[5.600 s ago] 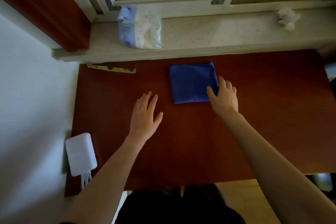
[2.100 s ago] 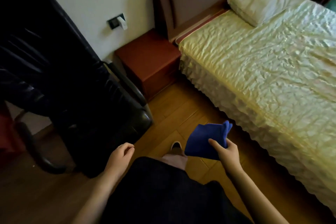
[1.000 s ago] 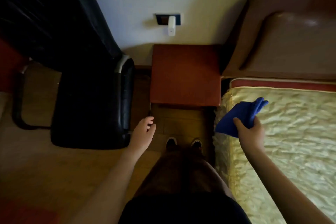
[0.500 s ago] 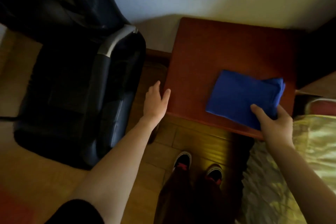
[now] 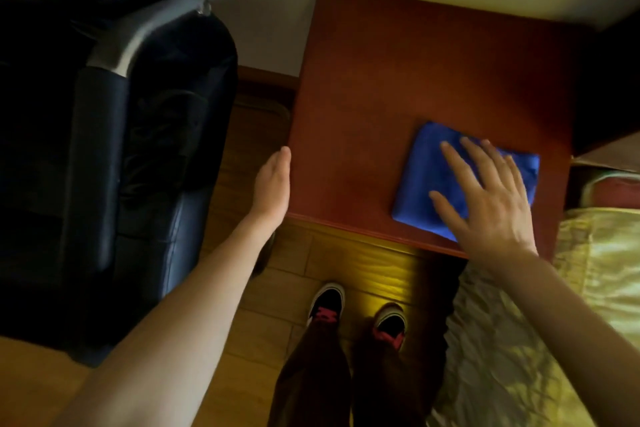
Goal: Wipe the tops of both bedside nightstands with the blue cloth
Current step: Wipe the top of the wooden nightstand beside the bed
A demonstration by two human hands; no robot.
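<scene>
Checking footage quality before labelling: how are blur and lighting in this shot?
Head view: dim, warm light; the black chair is nearly featureless and its armrest smeared by motion blur; blue cloth, right hand and nightstand read clearly; wide-angle bending at edges.

Dim, soft motion blur, wide-angle edge warp.

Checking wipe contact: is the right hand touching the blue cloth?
Touching. The head view shows the right hand lying flat, fingers spread, on the blue cloth, which lies on the nightstand top.
</scene>
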